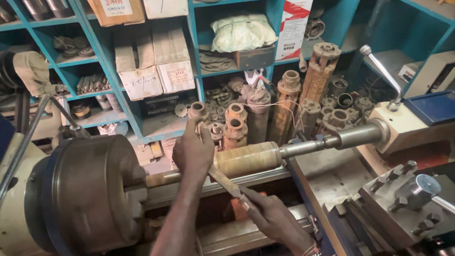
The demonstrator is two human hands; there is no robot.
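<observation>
At centre frame, on the lathe: brass-coloured cylindrical workpiece (248,159) held between chuck (95,194) at left and tailstock (414,116) at right. Left hand (193,150) fingers closed on far end of flat file (225,184); right hand (275,215) fingers closed on near end. File lies across the shaft just left of workpiece, touching. Judged: file stiff, thin, hard-edged; grip both ends. Workpiece heavy, smooth. Obstructions: tool post (400,201) w/ lever lower right; chuck close to left hand. Shelves (192,42) w/ boxes, bushings behind.
</observation>
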